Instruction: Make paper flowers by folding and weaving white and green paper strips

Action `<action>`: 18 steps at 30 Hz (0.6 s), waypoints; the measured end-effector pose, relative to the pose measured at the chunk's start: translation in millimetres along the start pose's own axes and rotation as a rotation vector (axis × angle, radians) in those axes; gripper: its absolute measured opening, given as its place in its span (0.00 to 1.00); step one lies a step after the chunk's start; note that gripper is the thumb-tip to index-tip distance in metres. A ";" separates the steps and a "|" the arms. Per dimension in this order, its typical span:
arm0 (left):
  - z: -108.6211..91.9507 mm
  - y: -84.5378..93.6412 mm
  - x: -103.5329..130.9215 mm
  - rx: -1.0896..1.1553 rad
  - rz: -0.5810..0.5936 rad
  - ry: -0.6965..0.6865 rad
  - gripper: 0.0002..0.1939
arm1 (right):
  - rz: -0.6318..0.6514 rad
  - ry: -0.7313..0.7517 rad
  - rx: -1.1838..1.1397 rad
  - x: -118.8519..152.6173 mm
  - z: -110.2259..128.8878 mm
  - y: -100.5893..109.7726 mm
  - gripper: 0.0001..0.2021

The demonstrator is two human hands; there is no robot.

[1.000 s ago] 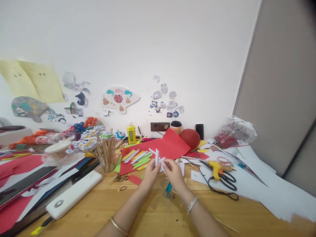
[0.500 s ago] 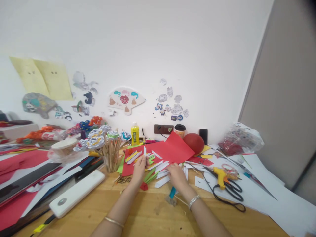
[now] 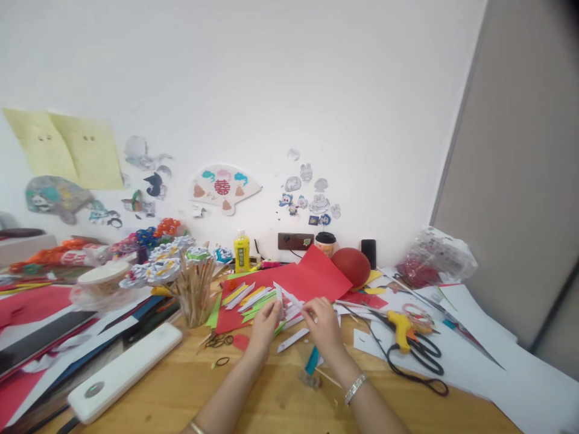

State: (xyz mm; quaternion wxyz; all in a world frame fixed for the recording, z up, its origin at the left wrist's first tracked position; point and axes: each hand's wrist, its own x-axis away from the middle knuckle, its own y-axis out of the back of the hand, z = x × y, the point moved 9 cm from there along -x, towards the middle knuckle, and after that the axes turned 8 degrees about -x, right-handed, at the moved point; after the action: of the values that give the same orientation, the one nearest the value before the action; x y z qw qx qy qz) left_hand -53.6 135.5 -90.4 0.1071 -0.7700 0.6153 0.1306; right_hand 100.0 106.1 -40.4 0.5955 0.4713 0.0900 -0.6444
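Note:
My left hand (image 3: 266, 325) is closed in a pinch on an upright white paper strip (image 3: 279, 294). Close by on the right, my right hand (image 3: 323, 322) pinches the lower end of a slanting white paper strip (image 3: 289, 293). The upper ends of the two strips come together, but whether they are joined I cannot tell. Under and around my hands lie green paper strips (image 3: 259, 306), more white strips (image 3: 293, 340) and a red paper sheet (image 3: 226, 316). A blue strip (image 3: 312, 360) lies below my right wrist.
A cup of wooden sticks (image 3: 195, 301) and a yellow bottle (image 3: 242, 252) stand at the back left. A red balloon (image 3: 351, 268) rests behind the paper. On the right lies a yellow glue gun (image 3: 400, 330) with its cord. A white elongated device (image 3: 126, 371) lies at left.
My right hand has lifted from the pile with a white strip and moved beside my left hand's strip. My left hand has shifted slightly right and lower. The view has shifted a little.

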 end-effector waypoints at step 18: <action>-13.0 -48.6 40.0 0.458 0.152 0.275 0.15 | -0.200 -0.062 -0.402 7.6 15.7 19.6 0.09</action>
State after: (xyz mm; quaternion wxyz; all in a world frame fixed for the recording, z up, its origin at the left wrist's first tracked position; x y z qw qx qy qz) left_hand 3.1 105.2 -91.2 0.1840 -0.6879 0.6935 -0.1100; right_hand 110.0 84.9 -28.6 0.6132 0.3116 0.2445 -0.6835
